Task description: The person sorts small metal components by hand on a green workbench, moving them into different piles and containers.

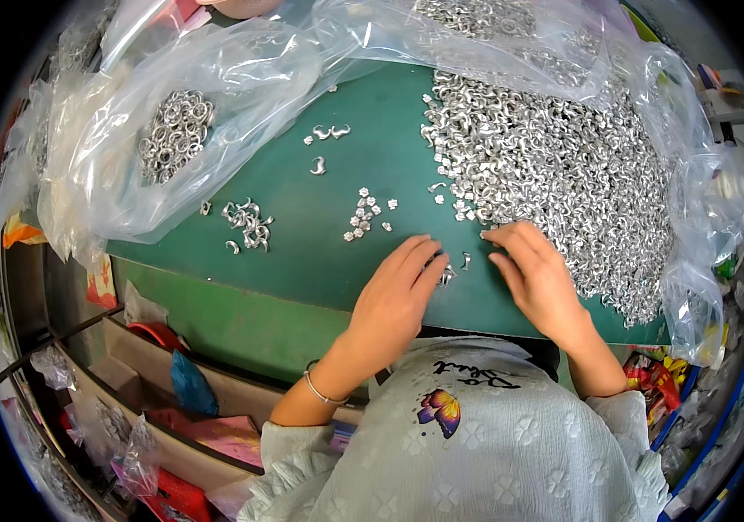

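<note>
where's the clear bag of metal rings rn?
Head view, upper left: the clear bag of metal rings lies on the green table, left of the small loose clusters and far from the big pile of metal pieces.

A green-topped worktable [320,261] fills the view; beneath its left edge, an open shelf [172,383] holds coloured clutter.

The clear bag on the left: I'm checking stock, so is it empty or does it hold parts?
Not empty. The clear plastic bag holds a small cluster of silver rings, seen through the film.
</note>
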{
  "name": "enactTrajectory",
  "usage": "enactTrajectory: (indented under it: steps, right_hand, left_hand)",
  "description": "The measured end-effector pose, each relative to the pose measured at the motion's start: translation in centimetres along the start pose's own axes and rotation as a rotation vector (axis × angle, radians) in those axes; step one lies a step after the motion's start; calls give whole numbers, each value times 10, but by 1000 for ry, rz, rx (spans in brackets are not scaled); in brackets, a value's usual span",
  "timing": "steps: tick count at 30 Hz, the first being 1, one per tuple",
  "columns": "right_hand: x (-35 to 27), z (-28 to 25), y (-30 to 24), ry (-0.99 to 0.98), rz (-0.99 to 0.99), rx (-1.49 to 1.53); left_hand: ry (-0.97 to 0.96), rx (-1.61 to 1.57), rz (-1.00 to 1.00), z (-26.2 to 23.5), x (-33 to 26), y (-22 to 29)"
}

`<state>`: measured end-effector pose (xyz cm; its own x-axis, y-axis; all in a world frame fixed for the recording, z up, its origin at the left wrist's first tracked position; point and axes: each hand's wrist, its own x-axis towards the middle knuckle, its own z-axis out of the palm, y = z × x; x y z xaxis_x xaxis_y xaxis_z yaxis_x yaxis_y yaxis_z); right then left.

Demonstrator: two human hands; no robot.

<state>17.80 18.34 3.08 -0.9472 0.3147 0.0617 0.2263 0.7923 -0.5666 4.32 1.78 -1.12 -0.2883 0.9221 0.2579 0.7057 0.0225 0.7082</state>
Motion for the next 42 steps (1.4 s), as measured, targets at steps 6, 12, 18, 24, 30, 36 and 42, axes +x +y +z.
enactTrajectory:
  steps: [6,12,18,24,30,36,42]
  right_hand:
    - [-3,13,-11,-55,-29,193]
    - [43,13,11,221,-139,-237]
    - [27,10,23,238,-96,-272]
    - [40,22,11,197,-109,-352]
    - [28,8,12,198,-38,-268]
    - [29,13,11,103,-91,-314]
    - [10,4,3,-37,-190,-158]
  left_hand:
    - [98,-78,-89,6,3,11]
    - [126,301,-96,-7,29,-3]
    - [202,353,-62,-17,18,-27]
    - [98,317,23,-2,65,-24]
    - [111,288,-29,-7,56,-29]
    - [192,245,-91,-12,41,-13]
    - [106,136,-80,-8,22,2]
